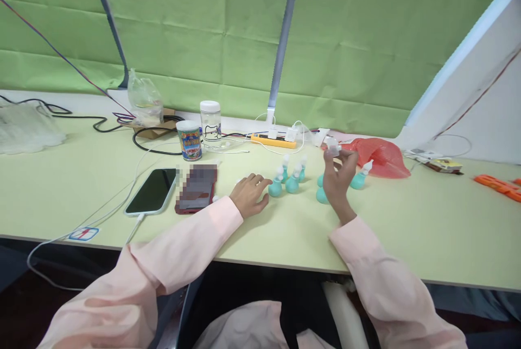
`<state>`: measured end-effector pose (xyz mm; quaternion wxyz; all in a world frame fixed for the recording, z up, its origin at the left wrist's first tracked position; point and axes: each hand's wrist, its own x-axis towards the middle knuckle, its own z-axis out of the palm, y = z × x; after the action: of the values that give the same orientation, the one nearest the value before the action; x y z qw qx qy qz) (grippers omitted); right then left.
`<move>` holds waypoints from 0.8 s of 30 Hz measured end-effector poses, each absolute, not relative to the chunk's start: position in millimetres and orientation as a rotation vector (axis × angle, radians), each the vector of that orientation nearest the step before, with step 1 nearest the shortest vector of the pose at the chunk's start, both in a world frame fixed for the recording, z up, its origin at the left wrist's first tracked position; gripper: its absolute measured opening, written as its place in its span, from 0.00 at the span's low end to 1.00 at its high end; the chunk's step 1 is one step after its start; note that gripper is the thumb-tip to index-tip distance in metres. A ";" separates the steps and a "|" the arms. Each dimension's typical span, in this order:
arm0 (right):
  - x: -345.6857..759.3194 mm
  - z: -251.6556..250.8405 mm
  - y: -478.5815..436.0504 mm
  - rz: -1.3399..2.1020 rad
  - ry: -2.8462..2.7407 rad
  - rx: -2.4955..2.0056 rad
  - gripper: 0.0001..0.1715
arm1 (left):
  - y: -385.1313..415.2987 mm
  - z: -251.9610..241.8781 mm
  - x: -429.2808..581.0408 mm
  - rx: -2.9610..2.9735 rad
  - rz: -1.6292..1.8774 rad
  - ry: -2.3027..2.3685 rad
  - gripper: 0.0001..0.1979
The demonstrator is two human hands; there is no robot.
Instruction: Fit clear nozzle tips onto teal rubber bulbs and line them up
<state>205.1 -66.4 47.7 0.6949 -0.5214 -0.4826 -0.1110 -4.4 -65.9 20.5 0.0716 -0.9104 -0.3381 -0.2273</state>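
Observation:
My right hand (341, 178) is raised over the table, its thumb and fingers pinching a small whitish translucent plastic piece (332, 146). Below and partly behind it are teal bulbs (322, 195) whose tops the hand hides. My left hand (249, 197) rests low over the tabletop, fingers loosely apart. Its index fingertip is beside a teal squeeze bulb (275, 188) with a white nozzle; whether they touch I cannot tell. More such bulbs (292, 184) stand upright just behind. Another teal bulb (358, 180), with its white nozzle tilted to the right, is right of my right hand.
Left of my hands lie a dark-screened phone (151, 191) and a red-cased phone (197, 189). Behind them stand a noodle cup (189, 141) and a clear lidded jar (210, 124). A yellow power strip (280, 143) and a red plastic bag (380, 158) lie at the back. Orange parts (496, 186) are far right.

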 end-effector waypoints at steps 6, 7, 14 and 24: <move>233.0 47.8 -66.1 -0.361 -1.305 -1.905 0.21 | -67.3 17.9 -4.3 -2.630 -0.633 -0.930 0.12; 233.0 45.8 -65.6 -0.377 -1.333 -2.013 0.22 | -67.9 17.4 -4.0 -2.596 -0.610 -0.917 0.12; 228.9 27.8 -56.0 -0.402 -1.503 -2.253 0.25 | -86.1 7.9 5.0 -2.319 -0.544 -0.607 0.10; 235.2 18.8 -46.0 -0.541 -1.460 -2.098 0.26 | -106.7 2.5 12.9 -2.241 -0.662 -0.388 0.09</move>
<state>235.2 -46.0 18.8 0.2616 -0.7751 -0.5393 -0.2000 12.9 -106.7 2.5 0.3768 -0.8764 -0.1518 -0.2588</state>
